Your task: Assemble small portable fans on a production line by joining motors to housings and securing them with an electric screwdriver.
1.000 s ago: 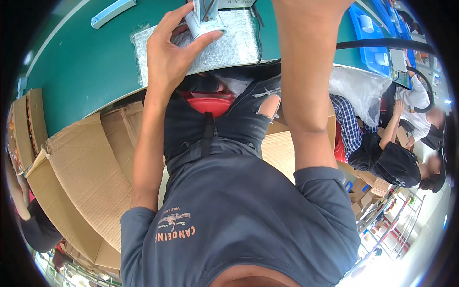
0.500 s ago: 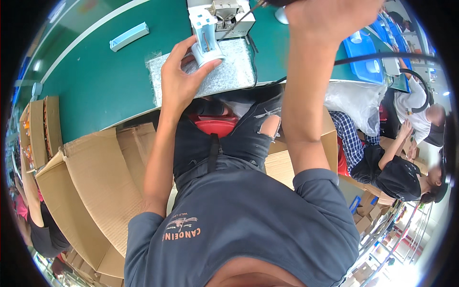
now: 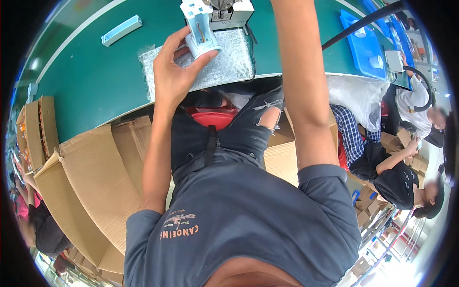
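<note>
My left hand (image 3: pixel 174 64) is closed around the round base of a pale blue plastic housing (image 3: pixel 200 33), thumb on one side and fingers on the other. The housing stands roughly upright, with its open side showing a thin reddish-brown wire or strip inside. Beneath it lies a mat wrapped in clear plastic (image 3: pixel 234 55) on the green table. Just behind the housing is a small metal-and-white machine (image 3: pixel 234 14). My right forearm (image 3: pixel 306 71) reaches up past the top edge, so the right hand is out of sight.
A long pale blue trough-shaped part (image 3: pixel 122 31) lies at the left on the green table (image 3: pixel 91 76). On the right are a blue tray (image 3: pixel 356 52) with white cups and a dark hose. Open cardboard boxes (image 3: pixel 95 177) stand left of my legs; co-workers (image 3: pixel 392 177) sit at the right.
My right hand has moved up and out of the picture. The dark cord near it has shifted. The left hand still holds the housing; the whole view has moved slightly.
</note>
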Available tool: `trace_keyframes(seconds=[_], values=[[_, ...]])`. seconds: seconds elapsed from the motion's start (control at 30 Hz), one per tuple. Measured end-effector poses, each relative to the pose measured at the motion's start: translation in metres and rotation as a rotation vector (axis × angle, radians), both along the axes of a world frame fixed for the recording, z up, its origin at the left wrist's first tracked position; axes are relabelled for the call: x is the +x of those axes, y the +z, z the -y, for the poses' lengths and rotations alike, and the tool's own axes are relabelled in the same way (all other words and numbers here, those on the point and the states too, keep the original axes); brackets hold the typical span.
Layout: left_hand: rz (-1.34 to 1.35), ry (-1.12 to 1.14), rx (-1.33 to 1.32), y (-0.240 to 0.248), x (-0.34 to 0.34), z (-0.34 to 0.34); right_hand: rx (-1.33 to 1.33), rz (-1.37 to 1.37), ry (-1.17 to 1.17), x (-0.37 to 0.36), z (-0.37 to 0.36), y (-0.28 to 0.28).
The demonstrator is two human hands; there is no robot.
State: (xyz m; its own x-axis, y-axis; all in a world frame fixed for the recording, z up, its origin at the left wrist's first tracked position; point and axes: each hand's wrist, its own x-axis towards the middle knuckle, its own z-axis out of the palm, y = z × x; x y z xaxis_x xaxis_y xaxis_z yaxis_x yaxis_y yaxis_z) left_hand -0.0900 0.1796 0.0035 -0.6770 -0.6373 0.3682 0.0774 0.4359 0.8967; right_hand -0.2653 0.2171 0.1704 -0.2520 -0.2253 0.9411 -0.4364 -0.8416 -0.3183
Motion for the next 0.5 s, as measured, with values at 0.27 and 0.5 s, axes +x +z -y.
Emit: trace_keyframes(seconds=[0.27,0.5], values=[[0.042,0.030,-0.069,0.002,-0.001,-0.003,0.046,0.048,-0.006,0.014,-0.004,-0.020],[0.079,0.072,-0.015,0.002,0.001,-0.002,0.069,0.096,-0.008,0.023,-0.013,-0.037]])
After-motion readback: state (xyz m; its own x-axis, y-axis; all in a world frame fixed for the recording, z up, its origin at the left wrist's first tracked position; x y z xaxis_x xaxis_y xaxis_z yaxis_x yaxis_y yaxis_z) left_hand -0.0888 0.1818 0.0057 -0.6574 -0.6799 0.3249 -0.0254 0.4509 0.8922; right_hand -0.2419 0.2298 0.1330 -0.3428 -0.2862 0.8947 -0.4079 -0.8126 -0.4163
